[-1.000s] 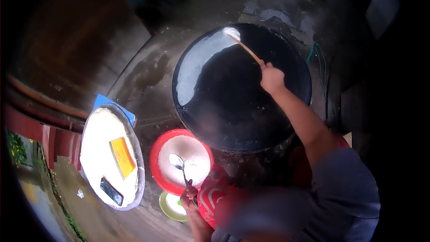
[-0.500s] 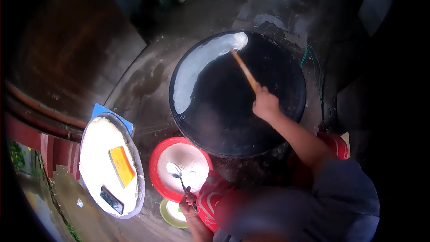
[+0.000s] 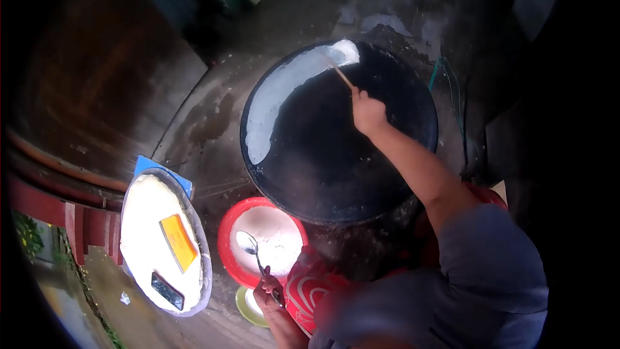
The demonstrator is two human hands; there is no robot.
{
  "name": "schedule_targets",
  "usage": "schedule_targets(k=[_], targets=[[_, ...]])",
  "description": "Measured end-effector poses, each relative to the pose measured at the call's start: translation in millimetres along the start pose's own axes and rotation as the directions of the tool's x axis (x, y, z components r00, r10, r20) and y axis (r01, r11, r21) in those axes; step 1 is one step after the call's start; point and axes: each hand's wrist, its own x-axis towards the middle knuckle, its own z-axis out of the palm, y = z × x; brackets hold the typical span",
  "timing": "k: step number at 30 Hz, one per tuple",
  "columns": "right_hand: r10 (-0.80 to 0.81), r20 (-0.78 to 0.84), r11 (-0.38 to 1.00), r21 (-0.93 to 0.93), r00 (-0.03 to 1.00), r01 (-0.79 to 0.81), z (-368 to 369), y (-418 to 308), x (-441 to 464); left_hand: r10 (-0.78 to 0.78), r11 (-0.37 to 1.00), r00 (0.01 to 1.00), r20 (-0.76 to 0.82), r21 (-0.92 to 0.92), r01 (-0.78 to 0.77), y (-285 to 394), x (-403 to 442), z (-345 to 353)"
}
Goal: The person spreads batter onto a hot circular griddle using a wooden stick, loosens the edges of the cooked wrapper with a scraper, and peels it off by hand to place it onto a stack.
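My right hand (image 3: 369,113) is closed around a wooden batter spreader (image 3: 342,77), reaching over a large round black griddle (image 3: 342,155). The spreader's far end is blurred at the inner edge of a curved band of white batter (image 3: 271,100). That band follows the griddle's left and far rim and ends in a thicker white heap (image 3: 349,52). Low in the view, my left hand (image 3: 270,289) grips the handle of a metal spoon (image 3: 246,242). The spoon's bowl hangs over a red basin (image 3: 227,245) of pale batter.
Left of the basin, a tray (image 3: 205,271) bears a wide white layer, with a yellow-orange flat piece (image 3: 178,243) and a dark phone (image 3: 167,291) on top. A green-rimmed dish (image 3: 248,313) sits partly under my left arm. Green cords (image 3: 460,100) hang right of the griddle.
My right hand and the spreader have moved up and left, bringing the tip further over the batter band. The left hand keeps its hold on the spoon above the basin.
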Motion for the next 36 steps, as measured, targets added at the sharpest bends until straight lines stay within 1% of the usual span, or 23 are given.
schedule_targets(k=[1, 3, 5, 7, 8, 9, 10, 11, 12, 13, 15, 17, 18, 19, 20, 21, 22, 23, 26, 27, 29, 34, 36], targets=[[0.088, 0.058, 0.996, -0.011, 0.994, -0.088, -3.4, 15.7, 10.7, 0.005, 1.000, 1.000, -0.005, 0.010, -0.005, -1.9, -6.1, 5.1], [0.162, 0.099, 0.987, -0.020, 0.982, -0.161, -24.5, 44.9, -5.7, 0.017, 1.000, 0.999, 0.030, 0.000, -0.017, -5.0, -13.3, 16.3], [0.204, 0.209, 0.977, 0.025, 0.956, -0.214, -71.6, 55.3, -49.5, 0.032, 0.999, 0.998, 0.048, 0.029, -0.034, -6.8, -20.6, 27.5], [0.237, 0.294, 0.940, 0.172, 0.926, -0.295, -78.4, 65.9, -88.4, 0.050, 0.999, 0.999, 0.016, 0.017, -0.050, -15.4, -29.8, 46.5], [0.240, 0.291, 0.938, 0.175, 0.926, -0.299, -77.5, 74.6, -93.6, 0.055, 0.998, 0.998, 0.001, 0.008, -0.055, -19.3, -33.5, 56.0], [0.125, 0.262, 0.826, 0.508, 0.957, -0.246, -74.6, 83.7, -99.4, 0.057, 0.998, 0.998, 0.002, 0.015, -0.057, -19.0, -35.1, 61.7], [0.026, 0.194, 0.606, 0.777, 0.981, -0.170, -69.7, 94.4, -105.8, 0.034, 0.999, 0.999, 0.022, -0.012, -0.033, -19.7, -37.2, 66.3], [0.031, -0.063, 0.581, 0.813, 0.998, 0.034, -46.4, 105.6, -101.8, 0.009, 0.999, 0.999, 0.040, -0.038, -0.008, -21.3, -40.0, 70.5], [0.102, 0.135, 0.477, 0.863, 0.986, -0.168, -53.7, 112.1, -91.7, 0.062, 0.998, 0.998, 0.003, -0.027, -0.061, -33.9, -45.7, 83.9], [0.147, 0.329, 0.355, 0.863, 0.933, -0.360, -61.7, 120.5, -77.4, 0.062, 0.998, 0.998, 0.005, -0.021, -0.061, -36.4, -47.0, 86.1], [0.276, 0.354, 0.310, 0.847, 0.894, -0.431, -31.3, 150.8, -48.3, 0.073, 0.997, 0.997, 0.032, 0.003, -0.073, -39.7, -50.3, 92.7], [0.386, 0.265, 0.528, 0.722, 0.884, -0.447, 25.7, 188.3, -16.4, 0.071, 0.997, 0.997, 0.015, -0.006, -0.071, -58.6, -51.8, 105.2], [0.352, 0.203, 0.607, 0.693, 0.914, -0.388, 42.1, 196.0, -8.3, 0.016, 1.000, 0.999, 0.035, 0.006, -0.016, -62.4, -51.6, 107.4], [0.349, 0.203, 0.605, 0.697, 0.915, -0.385, 26.9, 188.1, -8.2, -0.038, 0.999, 0.998, 0.054, 0.018, 0.037, -66.1, -51.2, 108.6], [0.306, 0.428, 0.413, 0.745, 0.850, -0.524, -10.8, 169.4, -10.1, -0.033, 0.999, 0.998, 0.056, 0.021, 0.032, -70.1, -49.9, 110.4], [0.210, 0.624, 0.214, 0.722, 0.753, -0.658, -34.8, 159.4, -13.1, -0.056, 0.998, 0.997, 0.044, 0.003, 0.055, -74.2, -48.0, 111.2], [0.203, 0.648, 0.108, 0.730, 0.734, -0.675, -38.1, 158.5, -14.8, -0.078, 0.997, 0.996, 0.032, -0.017, 0.078, -75.7, -46.8, 111.1], [0.245, 0.629, 0.173, 0.721, 0.738, -0.671, -45.1, 161.9, -16.7, -0.073, 0.997, 0.997, 0.032, -0.015, 0.073, -73.5, -45.4, 109.2], [0.391, 0.584, 0.231, 0.686, 0.711, -0.690, -23.3, 174.2, -7.0, -0.123, 0.992, 0.992, 0.018, -0.001, 0.124, -63.1, -32.5, 96.5], [0.391, 0.585, 0.229, 0.686, 0.710, -0.691, -25.1, 166.2, -4.5, -0.123, 0.992, 0.992, 0.017, 0.000, 0.123, -60.7, -29.5, 93.2], [0.171, 0.695, 0.220, 0.664, 0.698, -0.715, -29.2, 149.6, 1.6, -0.094, 0.996, 0.995, -0.015, 0.006, 0.094, -57.7, -25.7, 88.9], [0.261, 0.598, 0.189, 0.738, 0.758, -0.648, -25.9, 153.5, -5.5, -0.002, 0.998, 1.000, -0.018, 0.067, 0.004, -46.8, -21.9, 75.3], [0.220, 0.673, 0.210, 0.674, 0.706, -0.708, -32.1, 133.2, -5.0, 0.015, 0.994, 1.000, -0.001, 0.113, -0.015, -46.9, -24.5, 72.5]])
